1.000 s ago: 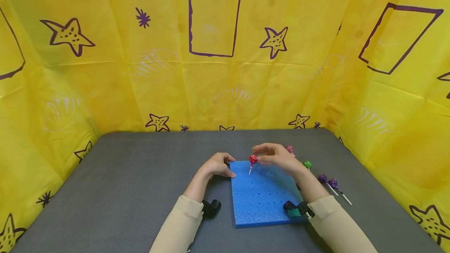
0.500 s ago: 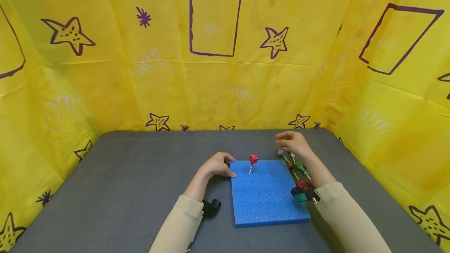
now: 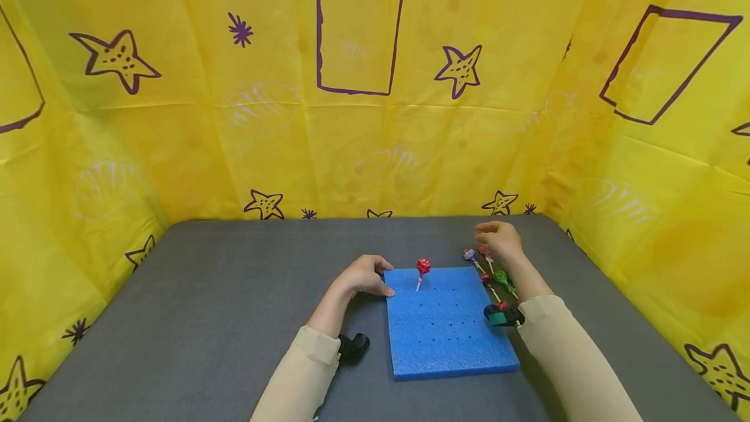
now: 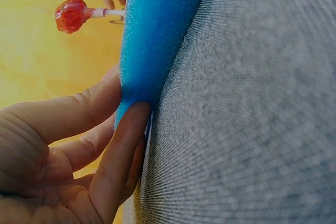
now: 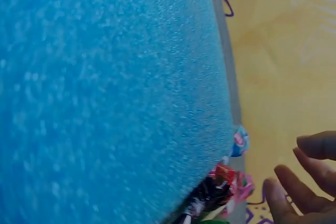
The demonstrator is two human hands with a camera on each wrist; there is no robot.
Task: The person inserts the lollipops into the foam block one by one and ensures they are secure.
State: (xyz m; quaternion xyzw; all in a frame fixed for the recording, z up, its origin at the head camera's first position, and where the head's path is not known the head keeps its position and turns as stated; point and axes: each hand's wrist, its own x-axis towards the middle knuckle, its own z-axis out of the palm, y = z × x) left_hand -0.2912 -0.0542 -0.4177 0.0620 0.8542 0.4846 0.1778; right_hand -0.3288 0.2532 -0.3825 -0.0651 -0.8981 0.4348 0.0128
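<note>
Foam block (image 3: 448,321) lies flat on the grey table (image 3: 205,318), near centre. Rows of small holes show on its top face.

Left hand (image 3: 366,275) rests at the block's 10 o'clock corner. The wrist view shows its fingers (image 4: 118,150) lying straight against the foam edge, steadying it, gripping nothing.

One red lollipop (image 3: 422,267) stands upright in a hole near the block's far edge, about 11 o'clock. It stands alone, untouched.

Change: a second ago the right hand was at that lollipop, fingertips on its head. It has since let go and swung out to 2 o'clock, beyond the block's far right corner. Judgement: first lollipop is seated; the reach is for the next one.

Right hand (image 3: 498,239) now hovers over the loose lollipops (image 3: 489,272), which lie in a line along the block's right edge. Its fingers (image 5: 310,174) are loosely spread and slightly curled, holding nothing yet. Nearest to it are the pink- and blue-wrapped heads.

Writing: none legible. Wrapper print is too small to read. The yellow backdrop (image 3: 363,83) carries only purple stars and rectangles.
</note>
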